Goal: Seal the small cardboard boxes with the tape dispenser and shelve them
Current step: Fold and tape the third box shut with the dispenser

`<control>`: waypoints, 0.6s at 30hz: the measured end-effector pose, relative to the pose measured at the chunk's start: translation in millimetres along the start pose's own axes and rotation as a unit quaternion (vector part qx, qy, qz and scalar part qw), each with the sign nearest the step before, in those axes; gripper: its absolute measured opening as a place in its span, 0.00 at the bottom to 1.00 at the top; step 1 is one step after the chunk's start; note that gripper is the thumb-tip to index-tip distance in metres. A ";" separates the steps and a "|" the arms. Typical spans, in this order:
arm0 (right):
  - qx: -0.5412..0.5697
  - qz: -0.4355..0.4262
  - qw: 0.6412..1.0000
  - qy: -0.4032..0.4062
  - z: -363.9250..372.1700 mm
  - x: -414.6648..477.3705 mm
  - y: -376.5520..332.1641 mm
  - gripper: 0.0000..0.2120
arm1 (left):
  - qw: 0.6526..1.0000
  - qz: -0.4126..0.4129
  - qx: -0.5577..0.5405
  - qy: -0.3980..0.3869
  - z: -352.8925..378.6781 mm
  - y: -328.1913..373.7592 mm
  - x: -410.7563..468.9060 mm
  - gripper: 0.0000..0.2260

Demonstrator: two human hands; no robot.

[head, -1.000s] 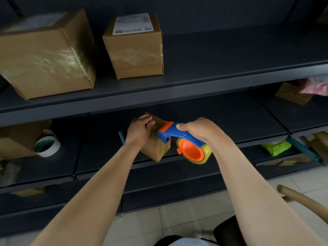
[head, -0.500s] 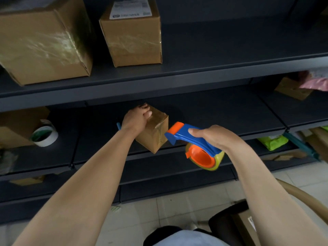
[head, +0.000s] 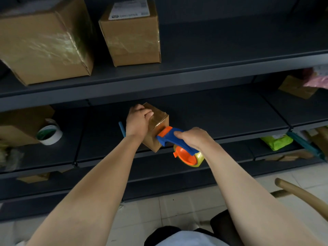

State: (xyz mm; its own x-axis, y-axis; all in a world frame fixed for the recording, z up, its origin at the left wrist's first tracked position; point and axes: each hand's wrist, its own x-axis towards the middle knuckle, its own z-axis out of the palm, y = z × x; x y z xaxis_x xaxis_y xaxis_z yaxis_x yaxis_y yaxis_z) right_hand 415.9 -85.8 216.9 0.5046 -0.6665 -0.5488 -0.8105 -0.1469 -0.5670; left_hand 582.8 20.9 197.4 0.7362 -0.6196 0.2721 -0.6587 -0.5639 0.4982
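**Small box under the tape head at the front of the middle shelf**

A dark grey metal shelving unit (head: 213, 75) fills the whole background, and pale floor tiles (head: 177, 206) show below it. The small cardboard box (head: 158, 121) is in the centre of the frame, on the middle shelf (head: 230, 118). It stands tilted, and its lower corner reaches the front lip of this shelf. Its top face is glossy with tape, and its flaps look closed.

The left hand (head: 137, 123) grips the box from above and from the left, with the fingers curled over the top. The right hand (head: 193, 137) is wrapped around the blue handle of the tape dispenser (head: 170, 137). The orange head of the dispenser touches the right face of the box near its upper edge. The yellowish roll with the orange hub hangs below the hand, in front of the shelf lip.

To the right of the box the shelf board runs on to a seam, and the nearest thing there, a brown carton (head: 296, 87) in the upper right, is well apart. To the left, a blue stick (head: 121, 128) lies just behind the left wrist. Farther left a white tape roll (head: 49, 134) leans against another carton (head: 23, 121).

On the upper shelf, a large box (head: 48, 41) and a labelled box (head: 131, 32) stand close to the front edge. A curved wooden chair back (head: 301, 194) is at the lower right.
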 end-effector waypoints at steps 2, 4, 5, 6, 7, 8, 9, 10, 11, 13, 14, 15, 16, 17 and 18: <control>-0.004 0.002 1.000 -0.004 -2.4 1.5 -1.4 0.25 | 0.999 -0.004 0.043 -0.013 2.7 3.3 -4.0 0.18; -0.009 0.004 1.000 -0.011 -2.7 2.2 -2.7 0.25 | 0.994 -0.010 0.090 -0.055 3.3 6.0 -10.3 0.27; -0.011 0.004 1.000 -0.010 -2.5 2.7 -3.1 0.24 | 0.992 -0.012 0.103 -0.074 2.2 6.2 -12.8 0.32; -0.016 0.004 1.000 -0.008 -2.1 3.1 -3.6 0.24 | 0.990 -0.010 0.113 -0.086 0.9 6.1 -14.5 0.36; -0.021 0.004 1.000 -0.006 -2.0 3.3 -4.1 0.24 | 0.988 -0.004 0.124 -0.090 0.0 6.0 -15.2 0.38; -0.026 0.003 1.000 -0.005 -2.0 3.4 -4.5 0.24 | 0.987 0.003 0.133 -0.090 0.0 6.4 -15.2 0.38; -0.028 0.003 1.000 -0.005 -1.8 3.5 -4.5 0.24 | 0.986 0.009 0.141 -0.088 0.7 7.7 -14.5 0.36; -0.028 0.003 1.000 -0.005 -1.5 4.2 -4.4 0.24 | 0.985 0.012 0.149 -0.086 1.9 9.4 -13.7 0.35; -0.028 0.002 1.000 -0.005 -1.0 4.2 -3.7 0.24 | 0.984 0.013 0.156 -0.084 3.2 11.1 -13.8 0.34; -0.032 0.002 0.999 -0.004 0.8 4.3 -2.5 0.24 | 0.981 0.017 0.174 -0.089 5.1 12.4 -15.6 0.34; -0.032 0.000 0.999 -0.001 1.4 4.4 -1.8 0.24 | 0.978 0.021 0.186 -0.094 5.5 12.0 -16.2 0.35; -0.031 -0.002 1.000 0.001 1.7 4.1 -1.6 0.24 | 0.975 0.024 0.194 -0.101 5.5 11.6 -16.4 0.36; -0.030 -0.003 1.000 0.002 1.6 3.5 -1.6 0.24 | 0.975 0.024 0.196 -0.104 5.2 11.6 -16.3 0.36; -0.029 -0.005 1.000 0.002 1.5 2.6 -1.7 0.24 | 0.976 0.020 0.191 -0.107 4.5 12.3 -15.7 0.35; -0.028 -0.006 1.000 -0.001 0.9 1.8 -1.5 0.24 | 0.976 0.016 0.186 -0.112 3.4 13.6 -14.7 0.34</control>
State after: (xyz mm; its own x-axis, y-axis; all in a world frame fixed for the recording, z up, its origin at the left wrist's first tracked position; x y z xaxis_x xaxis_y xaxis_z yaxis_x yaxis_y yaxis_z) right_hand 418.3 -86.2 216.1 0.5146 -0.6636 -0.5430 -0.8199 -0.1954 -0.5382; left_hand 562.5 20.4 197.3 0.6897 -0.7202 0.0749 -0.7220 -0.6760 0.1473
